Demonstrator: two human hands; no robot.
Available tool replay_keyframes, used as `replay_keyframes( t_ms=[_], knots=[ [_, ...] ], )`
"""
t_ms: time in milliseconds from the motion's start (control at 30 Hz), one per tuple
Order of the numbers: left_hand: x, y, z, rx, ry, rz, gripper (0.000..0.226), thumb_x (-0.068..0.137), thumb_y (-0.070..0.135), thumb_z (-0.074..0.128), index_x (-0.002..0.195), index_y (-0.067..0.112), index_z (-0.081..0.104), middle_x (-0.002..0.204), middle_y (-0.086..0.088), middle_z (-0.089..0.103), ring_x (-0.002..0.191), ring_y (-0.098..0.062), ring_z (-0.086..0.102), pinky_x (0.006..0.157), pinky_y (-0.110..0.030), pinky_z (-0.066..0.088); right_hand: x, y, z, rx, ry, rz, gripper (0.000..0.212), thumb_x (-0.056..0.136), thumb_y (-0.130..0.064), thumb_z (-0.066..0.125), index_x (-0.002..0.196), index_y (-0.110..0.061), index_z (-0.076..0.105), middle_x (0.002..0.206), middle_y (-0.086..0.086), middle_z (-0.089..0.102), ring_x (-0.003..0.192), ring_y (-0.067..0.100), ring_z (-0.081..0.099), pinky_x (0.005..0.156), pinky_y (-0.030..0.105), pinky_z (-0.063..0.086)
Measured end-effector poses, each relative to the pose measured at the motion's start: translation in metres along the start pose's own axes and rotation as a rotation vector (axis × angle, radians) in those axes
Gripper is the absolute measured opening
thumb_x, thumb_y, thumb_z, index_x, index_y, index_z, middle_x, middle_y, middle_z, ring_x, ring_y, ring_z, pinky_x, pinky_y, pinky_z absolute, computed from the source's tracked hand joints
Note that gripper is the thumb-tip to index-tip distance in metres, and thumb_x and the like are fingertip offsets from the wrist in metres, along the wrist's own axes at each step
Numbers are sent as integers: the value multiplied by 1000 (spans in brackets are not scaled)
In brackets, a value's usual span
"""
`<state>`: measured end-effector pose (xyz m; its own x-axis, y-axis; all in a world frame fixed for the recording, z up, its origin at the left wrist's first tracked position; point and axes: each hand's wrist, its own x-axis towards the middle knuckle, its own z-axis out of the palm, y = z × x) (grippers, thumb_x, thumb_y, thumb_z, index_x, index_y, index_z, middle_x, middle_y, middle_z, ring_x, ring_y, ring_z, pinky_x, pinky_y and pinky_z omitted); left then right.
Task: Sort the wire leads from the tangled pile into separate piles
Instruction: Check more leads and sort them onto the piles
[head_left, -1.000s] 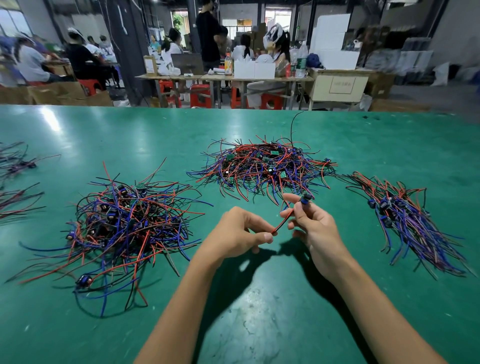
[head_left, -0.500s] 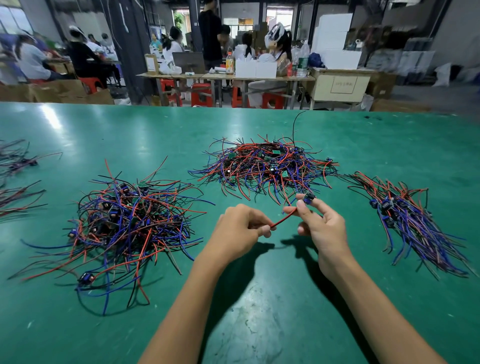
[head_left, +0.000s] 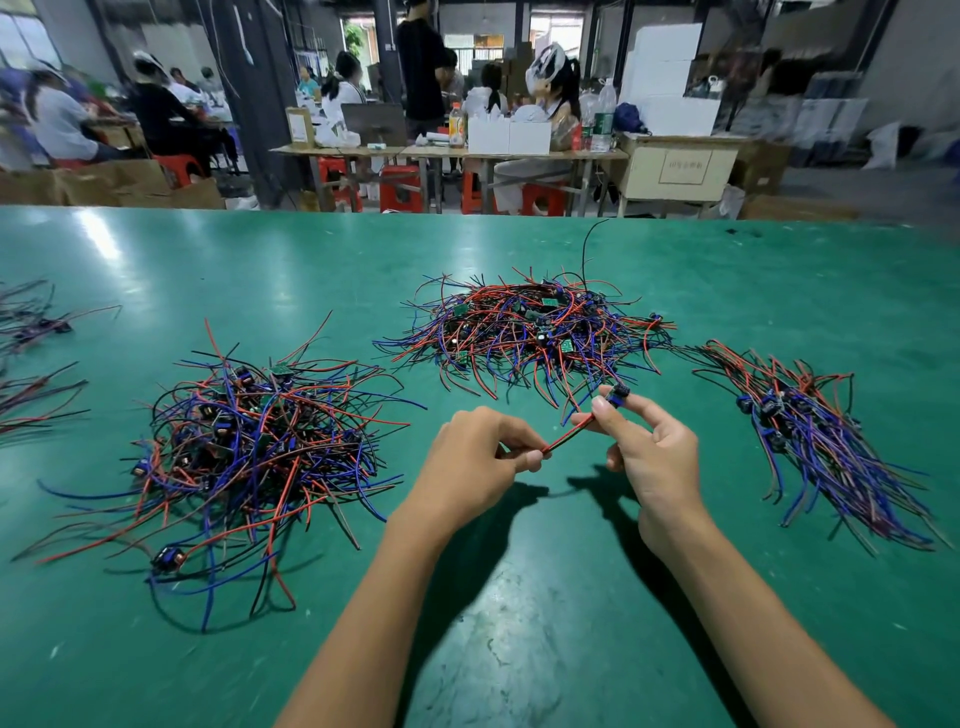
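Observation:
One wire lead (head_left: 569, 436), red and black with a small blue-black part at its far end, is stretched between my hands above the green table (head_left: 519, 623). My left hand (head_left: 472, 457) pinches its near end. My right hand (head_left: 649, 447) grips it by the part end, thumb and forefinger raised. A tangled pile (head_left: 530, 332) of red, blue and black leads lies just beyond my hands. A looser tangled heap (head_left: 244, 447) lies to the left. A combed, aligned pile (head_left: 821, 441) lies to the right.
Small bunches of leads (head_left: 31, 358) lie at the table's far left edge. Beyond the table's far edge, several people sit at wooden benches with red stools, white boxes (head_left: 509, 136) and cardboard cartons.
Both hands have risen slightly and drawn apart, pulling the lead straighter between them. The piles have not moved.

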<state>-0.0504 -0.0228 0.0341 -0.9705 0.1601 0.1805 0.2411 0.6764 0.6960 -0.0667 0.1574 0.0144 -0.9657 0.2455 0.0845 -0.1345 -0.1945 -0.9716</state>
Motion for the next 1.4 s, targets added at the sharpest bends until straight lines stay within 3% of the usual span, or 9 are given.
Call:
replay_keyframes(
  t_ms=[167, 300, 433, 567, 700, 867, 1000, 1167, 1400],
  knots=[
    [0, 1, 1, -29, 42, 45, 12, 88, 14, 75, 95, 23, 80, 78, 6, 76, 76, -8, 69, 81, -31, 56, 2, 1, 0, 9, 39, 14, 26, 90, -22, 75, 112, -12, 68, 80, 4, 78, 43, 0, 40, 43, 12, 38],
    [-3, 3, 1, -44, -2, 59, 54, 73, -18, 50, 101, 18, 79, 84, 1, 76, 87, -9, 71, 88, -32, 58, 2, 0, -1, 0, 54, 7, 20, 90, -23, 74, 107, -16, 68, 80, 4, 79, 41, -1, 42, 42, 11, 36],
    [-3, 1, 0, -119, 14, 88, 75, 58, -21, 33, 111, 14, 74, 91, -6, 75, 88, -23, 70, 88, -34, 58, 3, -2, -1, 76, 93, 61, 17, 91, -21, 73, 106, -16, 67, 81, 3, 79, 40, 0, 40, 41, 10, 34],
    [-2, 2, 3, -182, 90, 41, 60, 78, -25, 50, 119, 15, 68, 102, -9, 70, 70, -21, 71, 73, -16, 54, 4, -3, -5, 131, 96, 138, 17, 92, -23, 73, 107, -18, 67, 91, 6, 79, 41, 1, 37, 39, 10, 31],
    [-2, 1, 3, -180, 70, 34, 53, 81, -21, 54, 117, 15, 68, 99, -7, 72, 68, -18, 72, 74, -15, 55, 4, -3, -5, 114, 78, 118, 16, 92, -24, 73, 106, -20, 66, 90, 3, 79, 42, 5, 30, 39, 11, 32],
    [-3, 3, 3, -218, 22, 50, 61, 69, -25, 37, 106, 9, 73, 84, -12, 75, 74, -17, 73, 78, -25, 60, 4, -4, -3, 97, 84, 89, 21, 92, -24, 73, 110, -18, 65, 89, 2, 79, 40, 2, 30, 41, 10, 34],
    [-2, 1, 2, -192, 64, 38, 58, 74, -24, 43, 104, 16, 73, 83, -5, 76, 72, -7, 73, 71, -17, 56, 3, -6, -2, 104, 43, 76, 27, 92, -26, 72, 116, -18, 64, 92, 3, 79, 43, 6, 32, 43, 12, 36],
    [-1, 1, 1, -162, 47, 16, 63, 69, -23, 39, 96, 20, 76, 80, -2, 74, 69, -14, 72, 66, -14, 53, 0, -7, -1, 137, -56, 56, 28, 90, -19, 74, 115, -22, 61, 93, 0, 79, 48, 4, 41, 50, 14, 43],
    [-3, 3, 1, -139, 37, 26, 55, 76, -18, 44, 97, 20, 77, 81, -3, 74, 72, -17, 71, 70, -16, 55, 0, -7, -1, 145, -43, 65, 36, 88, -18, 75, 121, -19, 59, 96, 3, 79, 50, 7, 41, 51, 14, 42]
  ],
)
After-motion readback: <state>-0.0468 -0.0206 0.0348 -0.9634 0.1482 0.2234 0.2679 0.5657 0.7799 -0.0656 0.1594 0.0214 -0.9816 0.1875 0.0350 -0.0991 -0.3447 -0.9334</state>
